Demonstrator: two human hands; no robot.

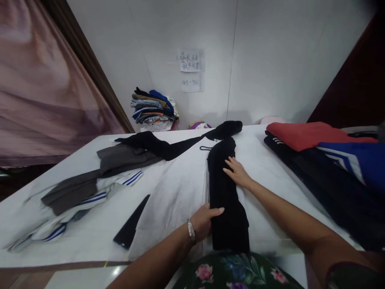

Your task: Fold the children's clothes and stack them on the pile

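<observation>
A pale panelled wall (270, 60) is rising behind a white-covered table (267, 216), with two handwritten white paper sheets (192, 61) hanging one above the other, the lower reading "45-50"; a pinkish, satiny curtain (45, 84) is draping down at left, and a tall stack of folded multicoloured clothes (155, 110) is standing by the table's far edge. In the foreground, a person in a dark green floral-print garment (237, 271) is working over a pale grey and black cloth garment (227, 192), which is lying at the middle of the table near its front edge; its black part is forming a long, narrow strip running away from the person, while its pale part is spreading out to the left. The left grip (206, 220), a silver-coloured bracelet (191, 230) circling the wrist, is pinching the strip's left edge, thumb on top; the right grip (239, 173) is resting loosely extended on the right edge higher up, clasping nothing. A long black sleeve-like length of cloth (168, 148) is stretching leftward across a rumpled dark grey garment (120, 158) and white cloth with blue stripes (93, 198); a flat, dark, rectangular object (131, 222) is lying just beside the pale part; at right, folded red cloth (303, 132) and blue cloth with white stripes (371, 162) are lying over dark cloth (325, 184).
</observation>
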